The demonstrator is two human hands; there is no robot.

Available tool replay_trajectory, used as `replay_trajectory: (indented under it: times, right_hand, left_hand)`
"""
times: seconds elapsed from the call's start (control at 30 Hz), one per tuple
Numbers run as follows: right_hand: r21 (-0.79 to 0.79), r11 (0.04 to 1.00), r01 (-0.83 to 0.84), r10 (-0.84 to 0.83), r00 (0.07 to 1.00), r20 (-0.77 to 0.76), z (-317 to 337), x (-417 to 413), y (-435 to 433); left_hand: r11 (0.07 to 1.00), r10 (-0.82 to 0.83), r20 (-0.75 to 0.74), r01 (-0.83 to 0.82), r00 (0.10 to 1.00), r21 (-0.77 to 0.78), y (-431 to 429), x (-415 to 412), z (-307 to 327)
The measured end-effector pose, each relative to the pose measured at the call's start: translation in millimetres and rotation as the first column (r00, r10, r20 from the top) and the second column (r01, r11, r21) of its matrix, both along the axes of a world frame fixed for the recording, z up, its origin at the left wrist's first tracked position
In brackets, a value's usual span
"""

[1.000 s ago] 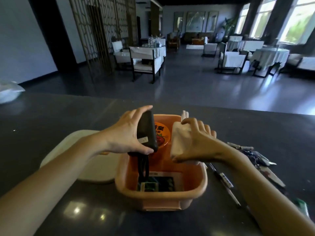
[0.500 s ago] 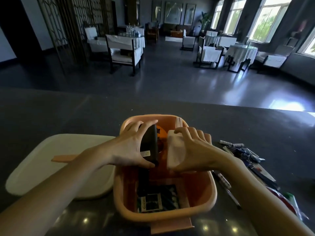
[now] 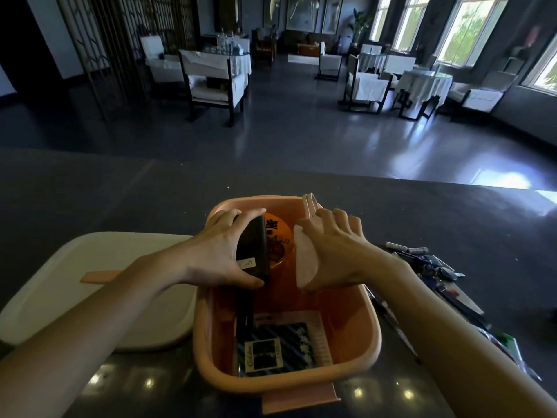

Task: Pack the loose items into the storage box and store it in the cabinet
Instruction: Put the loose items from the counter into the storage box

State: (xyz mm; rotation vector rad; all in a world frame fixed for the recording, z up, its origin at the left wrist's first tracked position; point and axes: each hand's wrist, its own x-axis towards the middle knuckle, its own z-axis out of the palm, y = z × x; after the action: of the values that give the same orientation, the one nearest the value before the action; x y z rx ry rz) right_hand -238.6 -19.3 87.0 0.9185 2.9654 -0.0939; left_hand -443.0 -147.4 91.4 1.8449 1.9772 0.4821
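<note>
An orange-pink storage box (image 3: 355, 362) stands open on the dark counter in front of me. My left hand (image 3: 217, 254) grips a black case (image 3: 253, 251) upright inside the box, a black strap hanging below it. My right hand (image 3: 334, 254) holds a pale white packet (image 3: 304, 263) upright against the box's right wall. An orange round item (image 3: 275, 236) sits between them at the back. A printed card packet (image 3: 277, 345) lies flat on the box floor. The box's cream lid (image 3: 90, 285) rests to the left.
Several loose pens and small items (image 3: 428, 260) lie on the counter to the right of the box. The counter's far edge runs behind the box. Beyond it is a dining room with tables and chairs (image 3: 211, 82).
Both hands have lowered their items deeper into the box. The view has shifted closer and slightly rightwards over the box.
</note>
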Motion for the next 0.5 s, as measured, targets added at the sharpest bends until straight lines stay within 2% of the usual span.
replay_trajectory:
  times: [0.23, 0.4, 0.5]
  right_hand:
    - [-0.075, 0.997, -0.031, 0.03, 0.999, -0.026, -12.3, -4.0, 0.1]
    - [0.064, 0.995, -0.071, 0.071, 0.997, 0.009, -19.6, -5.1, 0.8]
    - [0.094, 0.99, -0.104, 0.101, 0.994, 0.036, -22.0, -6.2, 3.9]
  left_hand:
    - [1.0, 0.0, 0.0, 0.0, 1.0, -0.003, 1.3, -3.1, -4.0]
    - [1.0, -0.002, -0.001, 0.002, 1.0, 0.001, 1.5, -2.4, -4.3]
    - [1.0, 0.002, 0.0, -0.002, 1.0, 0.006, 1.1, -1.7, -3.1]
